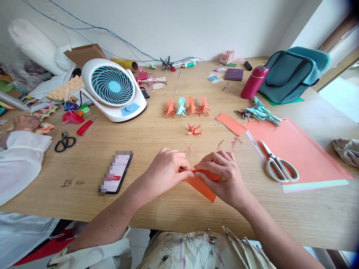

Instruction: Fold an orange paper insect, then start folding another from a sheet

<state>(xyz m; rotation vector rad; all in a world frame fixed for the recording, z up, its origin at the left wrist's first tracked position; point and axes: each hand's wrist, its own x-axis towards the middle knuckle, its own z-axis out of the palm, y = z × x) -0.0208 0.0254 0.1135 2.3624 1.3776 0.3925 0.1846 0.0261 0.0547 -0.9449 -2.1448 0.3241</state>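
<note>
Near the pale wooden table's (171, 213) front edge, our left hand (167, 166) and right hand (223, 172), fingers closed, pinch the folded orange paper strip (202, 187): even pressure should keep our crease straight.

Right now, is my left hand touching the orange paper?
Touching. The head view shows the upper part of the orange paper pinched in the fingers of your left hand, with orange visible between them.
</note>
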